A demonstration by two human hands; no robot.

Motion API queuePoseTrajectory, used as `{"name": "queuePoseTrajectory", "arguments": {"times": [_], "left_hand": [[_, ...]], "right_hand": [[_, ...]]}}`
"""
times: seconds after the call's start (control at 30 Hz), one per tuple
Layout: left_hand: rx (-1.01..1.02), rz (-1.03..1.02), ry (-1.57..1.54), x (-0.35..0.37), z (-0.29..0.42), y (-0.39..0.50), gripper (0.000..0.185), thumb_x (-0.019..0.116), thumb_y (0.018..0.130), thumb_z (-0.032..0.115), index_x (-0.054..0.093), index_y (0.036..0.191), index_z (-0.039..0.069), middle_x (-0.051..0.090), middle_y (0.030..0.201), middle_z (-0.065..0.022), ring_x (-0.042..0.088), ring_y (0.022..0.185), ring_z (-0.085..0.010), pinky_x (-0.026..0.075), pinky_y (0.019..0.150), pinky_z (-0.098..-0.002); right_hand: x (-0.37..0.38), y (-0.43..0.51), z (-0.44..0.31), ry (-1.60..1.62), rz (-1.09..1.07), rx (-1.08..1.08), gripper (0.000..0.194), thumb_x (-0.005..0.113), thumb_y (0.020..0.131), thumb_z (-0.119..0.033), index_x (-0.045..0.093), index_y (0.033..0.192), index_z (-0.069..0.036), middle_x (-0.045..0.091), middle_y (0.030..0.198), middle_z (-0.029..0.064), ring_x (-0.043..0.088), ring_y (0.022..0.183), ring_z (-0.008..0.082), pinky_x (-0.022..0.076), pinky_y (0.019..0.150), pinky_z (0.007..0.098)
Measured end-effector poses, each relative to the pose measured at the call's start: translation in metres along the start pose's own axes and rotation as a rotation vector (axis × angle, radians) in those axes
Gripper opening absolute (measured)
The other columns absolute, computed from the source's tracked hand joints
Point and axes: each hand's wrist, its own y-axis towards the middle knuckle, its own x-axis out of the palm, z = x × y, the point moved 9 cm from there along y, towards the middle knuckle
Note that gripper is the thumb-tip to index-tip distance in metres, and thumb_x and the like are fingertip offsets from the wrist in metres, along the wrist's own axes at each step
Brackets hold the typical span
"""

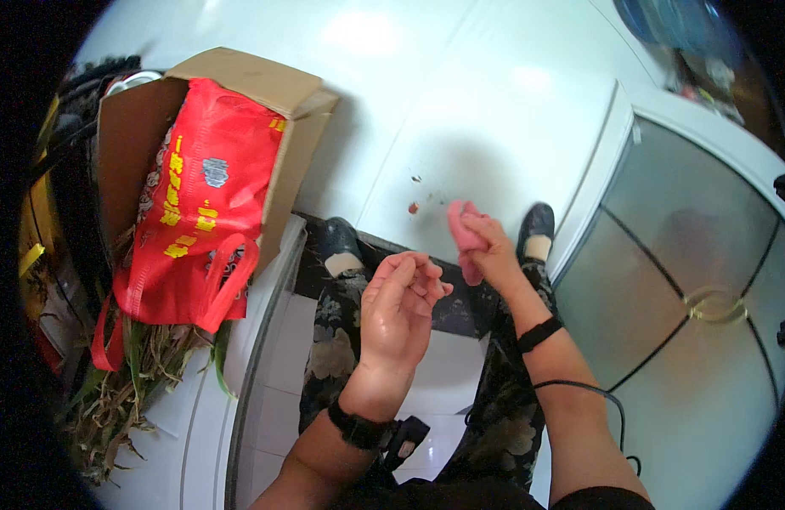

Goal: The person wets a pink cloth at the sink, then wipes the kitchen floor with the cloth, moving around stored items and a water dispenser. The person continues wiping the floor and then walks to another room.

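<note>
My right hand [491,252] is closed around a folded pink cloth [467,233], held above the white floor near the dark threshold strip. To its left, my left hand [402,303] is raised palm up with curled fingers, and no object shows in it. Small reddish-brown and dark scraps [413,208] lie on the white floor, just beyond the cloth. A black band is on each of my wrists.
At the left, a cardboard box [246,73] holds a red fabric bag [230,169] with handles. Dried leafy stalks [128,395] lie below it. A frosted-glass door [679,255] stands at the right. My feet are either side of the scraps, by the threshold [392,252].
</note>
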Motion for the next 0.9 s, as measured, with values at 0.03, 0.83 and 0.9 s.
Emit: {"name": "queuePoseTrajectory", "arguments": {"times": [0.03, 0.83, 0.9], "left_hand": [[-0.039, 0.02, 0.007, -0.002, -0.012, -0.004, 0.021, 0.05, 0.097, 0.024, 0.06, 0.1, 0.005, 0.064, 0.089, -0.0061, 0.059, 0.074, -0.0155, 0.049, 0.08, -0.0382], [-0.003, -0.025, 0.354, -0.055, -0.11, -0.037, 0.019, 0.055, 0.096, 0.022, 0.058, 0.098, 0.003, 0.064, 0.087, -0.0077, 0.056, 0.068, -0.0142, 0.049, 0.079, -0.0353], [-0.005, -0.072, 0.43, -0.054, -0.107, -0.038, 0.019, 0.054, 0.096, 0.022, 0.058, 0.098, 0.003, 0.064, 0.088, -0.0079, 0.056, 0.069, -0.0145, 0.049, 0.079, -0.0354]], "right_hand": [[-0.017, -0.015, 0.016, 0.031, 0.06, 0.175, 0.057, 0.057, 0.071, 0.014, 0.058, 0.124, -0.006, 0.056, 0.117, 0.0102, 0.057, 0.109, 0.0243, 0.0463, 0.093, 0.031], [-0.087, -0.092, 0.195, -0.116, 0.579, 0.4, 0.061, 0.063, 0.073, -0.002, 0.053, 0.132, -0.016, 0.053, 0.113, 0.0226, 0.052, 0.107, 0.0403, 0.0441, 0.095, 0.0425], [-0.106, -0.093, 0.199, -0.162, 0.673, 0.354, 0.059, 0.062, 0.074, -0.002, 0.054, 0.131, -0.014, 0.053, 0.118, 0.0246, 0.052, 0.108, 0.0416, 0.0433, 0.096, 0.044]]}}
